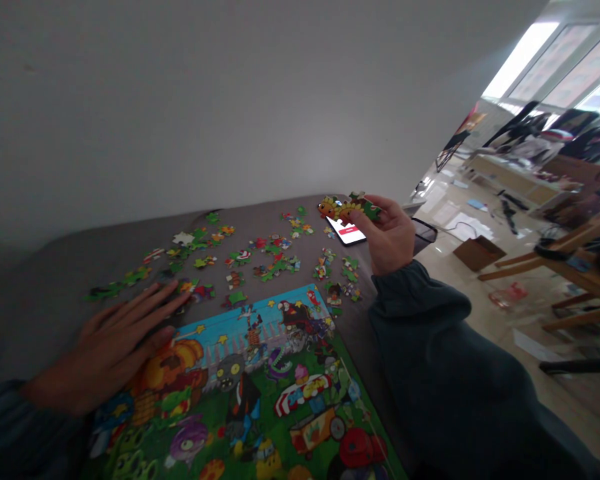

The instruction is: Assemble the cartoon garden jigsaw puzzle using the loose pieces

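Dark sleeve (430, 333) of the right arm fills the near corner, and past its cuff the right hand (387, 233) closes on a joined chunk of jigsaw pieces (350, 208), pinched between thumb and fingers and raised just above a lit smartphone (347, 231). Printed card like this should weigh very little and feel stiff, but the chunk may flex or part at its seams, so a hold across a joint near its middle looks safest. Scattered around the phone, loose jigsaw pieces (275, 267) lie flat; their thin edges may be hard to lift from the cloth. Open and palm down, the left hand (113, 347) rests on the top corner of an assembled jigsaw (240, 393), its fingertips close to the nearest loose pieces. All of this sits on a grey fabric surface (55, 327). Farther off, on the floor, lies a cardboard box (479, 253).
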Tool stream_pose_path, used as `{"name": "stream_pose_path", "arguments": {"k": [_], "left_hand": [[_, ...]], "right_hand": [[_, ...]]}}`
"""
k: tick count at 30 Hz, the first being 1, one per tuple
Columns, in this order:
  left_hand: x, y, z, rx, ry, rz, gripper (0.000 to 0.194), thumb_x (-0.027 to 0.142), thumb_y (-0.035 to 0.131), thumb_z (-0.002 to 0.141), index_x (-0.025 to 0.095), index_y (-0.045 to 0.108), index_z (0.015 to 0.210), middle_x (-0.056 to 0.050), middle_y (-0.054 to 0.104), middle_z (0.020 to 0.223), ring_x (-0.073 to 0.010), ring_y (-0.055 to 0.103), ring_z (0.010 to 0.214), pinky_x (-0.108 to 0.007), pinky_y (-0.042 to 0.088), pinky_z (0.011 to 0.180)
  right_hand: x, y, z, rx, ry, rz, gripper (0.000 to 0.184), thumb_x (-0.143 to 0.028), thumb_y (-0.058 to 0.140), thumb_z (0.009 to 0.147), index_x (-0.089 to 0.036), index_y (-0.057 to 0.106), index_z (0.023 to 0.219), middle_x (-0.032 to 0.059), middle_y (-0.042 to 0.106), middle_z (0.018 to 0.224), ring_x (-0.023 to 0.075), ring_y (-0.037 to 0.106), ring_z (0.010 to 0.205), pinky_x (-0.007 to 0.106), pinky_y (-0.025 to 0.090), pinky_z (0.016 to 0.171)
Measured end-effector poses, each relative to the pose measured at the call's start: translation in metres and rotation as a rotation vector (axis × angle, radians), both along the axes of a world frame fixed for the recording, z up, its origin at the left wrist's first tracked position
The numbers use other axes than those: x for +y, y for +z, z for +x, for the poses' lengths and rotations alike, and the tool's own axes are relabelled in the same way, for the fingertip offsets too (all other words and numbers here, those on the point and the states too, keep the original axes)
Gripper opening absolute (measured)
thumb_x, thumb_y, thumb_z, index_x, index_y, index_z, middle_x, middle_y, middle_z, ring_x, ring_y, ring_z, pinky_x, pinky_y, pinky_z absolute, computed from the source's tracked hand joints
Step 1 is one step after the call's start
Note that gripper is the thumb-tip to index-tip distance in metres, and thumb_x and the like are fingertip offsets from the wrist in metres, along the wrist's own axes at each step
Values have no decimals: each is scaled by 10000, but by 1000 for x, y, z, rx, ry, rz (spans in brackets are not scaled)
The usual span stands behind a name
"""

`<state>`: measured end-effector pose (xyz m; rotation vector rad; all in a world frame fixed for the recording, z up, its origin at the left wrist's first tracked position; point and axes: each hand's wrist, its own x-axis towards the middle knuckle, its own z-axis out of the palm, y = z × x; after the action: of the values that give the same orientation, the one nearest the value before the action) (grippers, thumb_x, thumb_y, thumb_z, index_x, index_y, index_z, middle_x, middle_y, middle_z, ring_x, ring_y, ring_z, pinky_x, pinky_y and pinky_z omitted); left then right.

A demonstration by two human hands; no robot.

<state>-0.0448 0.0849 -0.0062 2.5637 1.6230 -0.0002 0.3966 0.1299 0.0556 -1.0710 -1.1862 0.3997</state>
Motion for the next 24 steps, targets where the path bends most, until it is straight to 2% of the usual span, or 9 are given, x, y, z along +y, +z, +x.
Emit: {"name": "stream_pose_path", "arguments": {"k": [5, 9, 14, 18, 21, 24], "left_hand": [[1, 1, 1, -2, -13, 6, 549, 480, 296, 1027, 487, 198, 1568, 97, 228, 1684, -311, 240, 1543, -547, 269, 1194], [-2, 10, 8, 16, 11, -39, 549, 494, 249, 1025, 415, 275, 1568, 46, 242, 1683, -309, 240, 1544, -567, 266, 1191], [-9, 23, 21, 2, 27, -71, 564, 470, 174, 1047, 302, 305, 1569, -8, 242, 1689, -290, 213, 1555, -564, 228, 1201], [-11, 24, 25, -11, 33, -68, 549, 439, 174, 1052, 289, 340, 1553, -5, 247, 1689, -278, 206, 1558, -531, 198, 1217], [-10, 22, 27, -7, 50, -88, 563, 450, 201, 1032, 291, 366, 1546, -13, 258, 1685, -286, 211, 1557, -548, 203, 1210], [-8, 20, 29, -16, 60, -96, 592, 473, 213, 1006, 295, 364, 1551, -21, 270, 1680, -293, 206, 1558, -570, 204, 1201]], "right_hand": [[-1, 2, -1, -1, 6, -14, 368, -385, 792, 758, -250, 627, 1058, 56, 761, 1022, 223, 747, 930, 448, 615, 903], [-7, -2, -15, -30, 30, -38, 392, -431, 789, 758, -240, 629, 1061, 55, 755, 991, 211, 735, 856, 433, 620, 835], [-40, -12, -60, -85, 269, -160, 347, -385, 804, 766, -222, 664, 1039, 59, 768, 961, 201, 728, 829, 396, 613, 782], [-80, -19, -95, -188, 476, -224, 307, -338, 789, 794, -247, 685, 1069, 43, 778, 997, 202, 745, 889, 381, 612, 803], [-102, -21, -109, -233, 602, -257, 287, -317, 776, 809, -262, 692, 1077, 34, 785, 975, 199, 757, 863, 357, 623, 753], [-112, -21, -117, -282, 639, -219, 272, -303, 779, 804, -254, 707, 1061, 38, 787, 962, 206, 759, 870, 369, 622, 793]]}}
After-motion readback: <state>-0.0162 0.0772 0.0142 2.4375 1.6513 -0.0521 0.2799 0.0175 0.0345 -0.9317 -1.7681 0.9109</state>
